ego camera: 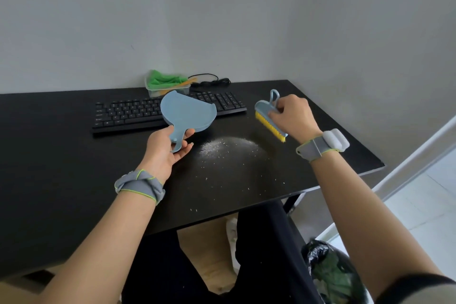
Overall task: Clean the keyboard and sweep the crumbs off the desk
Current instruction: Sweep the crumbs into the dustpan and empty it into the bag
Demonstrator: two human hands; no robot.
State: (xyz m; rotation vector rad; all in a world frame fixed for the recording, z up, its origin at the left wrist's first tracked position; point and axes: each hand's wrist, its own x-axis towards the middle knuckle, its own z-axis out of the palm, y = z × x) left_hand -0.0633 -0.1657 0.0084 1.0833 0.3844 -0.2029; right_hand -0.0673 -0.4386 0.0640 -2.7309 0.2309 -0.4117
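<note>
So the crumbs (229, 147) are sitting in a loose whitish pile on the black desk (49, 155), just in front of the keyboard (128, 112), with a thin scatter of strays trailing off toward the near edge. Looks like tiny grain-sized bits, so I'd guess super light and skittery, the kind that bounce away if you flick too hard. The right hand (290, 116) has its fingers curled around the back of the little blue brush (270, 118), yellow bristles pointing down and just right of the pile. The left hand (167, 148) is pinching the handle of the blue dustpan (187, 112) between thumb and fingers, pan lifted and tilted up so it's hovering over the keyboard's front edge, not on the desk yet. Both tools look like thin plastic, basically weightless, and the handle is the obvious spot to hold the pan so the lip can go flat against the surface. The desk is smooth and matte dark, so crumbs should slide easily and they show up great against it. Behind the keyboard there's a clear plastic container (167, 85) with green stuff in it and a coiled black cable (212, 80), both right up against a plain grey wall (222, 20). Down on the floor, well to the right of the keyboard and below the desk, there's a bin with a black bag (328, 271).
</note>
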